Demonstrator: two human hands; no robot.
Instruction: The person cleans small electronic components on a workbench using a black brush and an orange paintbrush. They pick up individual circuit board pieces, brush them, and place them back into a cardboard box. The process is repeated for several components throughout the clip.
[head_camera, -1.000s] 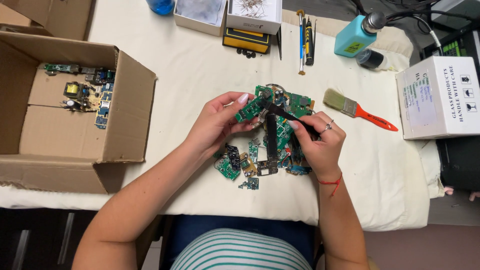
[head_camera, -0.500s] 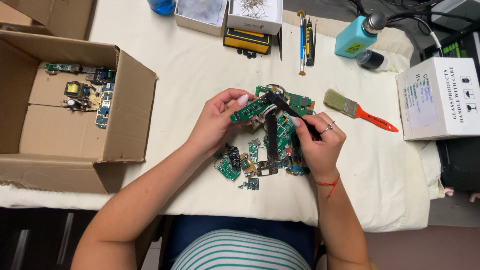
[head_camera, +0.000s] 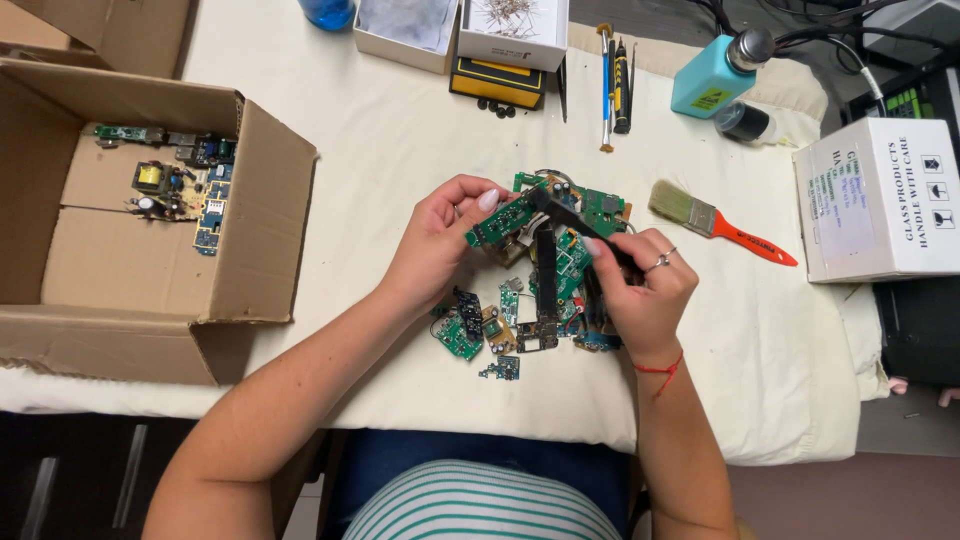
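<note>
- left hand (head_camera: 440, 245) pinching a small green circuit board (head_camera: 503, 222), centre of the frame.
- right hand (head_camera: 640, 285) gripping a black tool (head_camera: 575, 222) touching that board, above the pile of boards (head_camera: 530, 310).

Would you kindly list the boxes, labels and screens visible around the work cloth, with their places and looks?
Open brown cardboard box: left, holding a few circuit boards.
White cardboard carton: right edge, black print and small symbols on its side.
Two small white open boxes: top centre, side by side.
Flat yellow-and-black case: just below them.
Teal dispenser bottle: top right, yellow warning label.
Dark device with green display: top right corner, partly cut off.
</note>
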